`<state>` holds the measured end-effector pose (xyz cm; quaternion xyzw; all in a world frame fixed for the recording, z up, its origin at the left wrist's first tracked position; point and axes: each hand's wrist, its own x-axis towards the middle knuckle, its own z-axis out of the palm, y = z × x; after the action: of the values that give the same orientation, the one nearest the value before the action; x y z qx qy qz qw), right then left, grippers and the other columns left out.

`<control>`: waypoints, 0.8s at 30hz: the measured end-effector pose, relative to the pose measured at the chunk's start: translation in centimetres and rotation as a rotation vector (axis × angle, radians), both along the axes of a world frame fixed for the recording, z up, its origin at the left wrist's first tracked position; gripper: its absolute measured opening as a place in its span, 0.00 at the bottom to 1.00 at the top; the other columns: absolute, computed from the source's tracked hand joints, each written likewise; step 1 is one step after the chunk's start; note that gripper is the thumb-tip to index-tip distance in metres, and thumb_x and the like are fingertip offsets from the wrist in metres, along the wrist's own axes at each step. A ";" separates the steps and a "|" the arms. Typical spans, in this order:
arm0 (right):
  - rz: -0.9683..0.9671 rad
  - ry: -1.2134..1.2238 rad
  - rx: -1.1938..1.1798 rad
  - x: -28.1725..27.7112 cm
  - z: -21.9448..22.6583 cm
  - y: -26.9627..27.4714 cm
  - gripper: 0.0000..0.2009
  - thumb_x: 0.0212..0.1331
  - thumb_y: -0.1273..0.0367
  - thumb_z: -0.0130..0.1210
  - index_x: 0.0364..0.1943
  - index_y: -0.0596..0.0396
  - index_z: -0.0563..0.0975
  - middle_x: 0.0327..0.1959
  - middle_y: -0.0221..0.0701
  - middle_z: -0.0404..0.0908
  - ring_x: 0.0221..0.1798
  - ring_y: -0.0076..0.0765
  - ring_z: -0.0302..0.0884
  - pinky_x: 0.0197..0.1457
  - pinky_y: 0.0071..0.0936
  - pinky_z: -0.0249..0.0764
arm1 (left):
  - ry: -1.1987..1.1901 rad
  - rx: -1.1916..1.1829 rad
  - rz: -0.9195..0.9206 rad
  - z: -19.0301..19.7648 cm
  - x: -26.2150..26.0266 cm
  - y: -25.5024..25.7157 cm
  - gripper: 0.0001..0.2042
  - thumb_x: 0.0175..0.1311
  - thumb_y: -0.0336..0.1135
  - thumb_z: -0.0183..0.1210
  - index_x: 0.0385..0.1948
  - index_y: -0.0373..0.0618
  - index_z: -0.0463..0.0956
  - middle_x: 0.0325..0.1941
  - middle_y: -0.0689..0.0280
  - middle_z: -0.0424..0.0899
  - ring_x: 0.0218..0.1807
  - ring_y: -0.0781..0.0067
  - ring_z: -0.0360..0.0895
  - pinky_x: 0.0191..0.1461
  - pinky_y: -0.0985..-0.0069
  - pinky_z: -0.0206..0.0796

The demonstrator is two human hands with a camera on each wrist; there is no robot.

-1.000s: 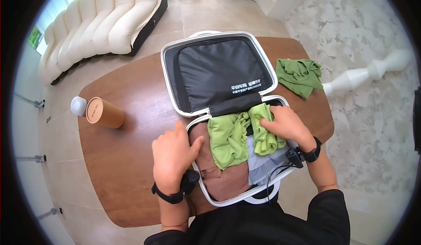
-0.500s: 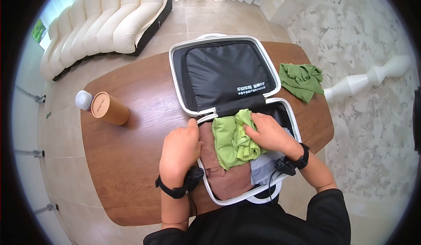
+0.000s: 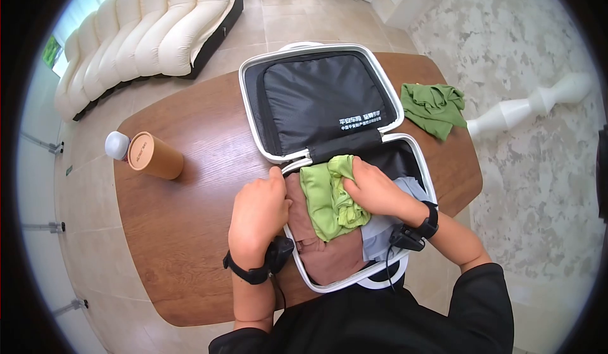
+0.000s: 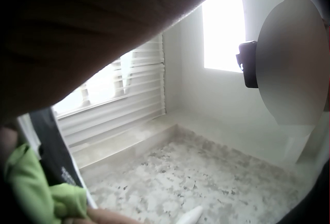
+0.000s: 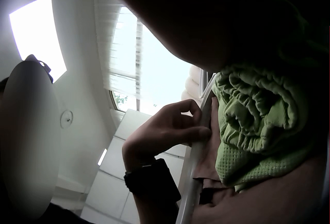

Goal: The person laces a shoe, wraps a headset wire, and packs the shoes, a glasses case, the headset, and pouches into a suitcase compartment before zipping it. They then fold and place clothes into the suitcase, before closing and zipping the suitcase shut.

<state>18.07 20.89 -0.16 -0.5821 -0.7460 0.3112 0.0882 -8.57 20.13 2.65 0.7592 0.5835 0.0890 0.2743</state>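
The light green garment (image 3: 321,192) lies partly rolled over brown clothes (image 3: 339,257) in an uncovered suitcase (image 3: 430,180). My right hand (image 3: 380,192) grips the rolled right part of it, thumb on the near face and fingers out of sight behind. At the suitcase's left rim is my left hand (image 3: 256,211), its fingers bent and its thumb over the edge beside the brown clothes. In the right wrist view, the green roll (image 5: 258,110) shows gathered folds, and the left hand (image 5: 160,131) curls at the rim. Pale blue cloth (image 3: 378,235) lies below my right wrist.
Beyond the clothes stands the raised black-lined lid (image 3: 320,94). A darker green garment (image 3: 434,108) lies at the table's right edge. A brown cylinder (image 3: 158,157) and a white-capped container (image 3: 116,145) stand on the left of the wooden table (image 3: 177,246).
My right hand has moved left with the right part of the green garment, which is now folded inward against the rest. My left hand has settled at the suitcase's left rim.
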 end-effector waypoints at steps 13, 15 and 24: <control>-0.325 0.904 -0.785 2.7 1.2 0.4 0.20 0.73 0.71 0.56 0.66 0.63 0.73 0.61 0.32 0.81 0.62 0.29 0.80 0.67 0.31 0.74 | 0.011 0.023 0.029 -0.2 0.1 -0.2 0.13 0.55 0.29 0.69 0.35 0.39 0.72 0.30 0.50 0.86 0.39 0.41 0.84 0.44 0.51 0.74; -0.313 0.857 -0.740 2.5 0.1 0.7 0.21 0.73 0.71 0.58 0.66 0.63 0.73 0.61 0.31 0.82 0.62 0.30 0.80 0.67 0.31 0.74 | 0.008 0.018 0.027 -0.2 0.1 -0.1 0.13 0.55 0.29 0.69 0.35 0.39 0.72 0.30 0.50 0.86 0.39 0.41 0.84 0.43 0.50 0.74; -0.206 -0.138 -0.059 0.9 4.5 0.8 0.12 0.64 0.70 0.65 0.43 0.60 0.74 0.31 0.38 0.80 0.32 0.43 0.82 0.39 0.38 0.79 | 0.009 -0.010 0.023 0.3 0.0 0.0 0.13 0.56 0.30 0.69 0.35 0.40 0.72 0.29 0.50 0.85 0.38 0.41 0.84 0.43 0.50 0.74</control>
<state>18.97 21.70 4.38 -0.6779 -0.6772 0.2818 0.0509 -8.60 20.16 2.92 0.7516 0.5938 0.0857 0.2743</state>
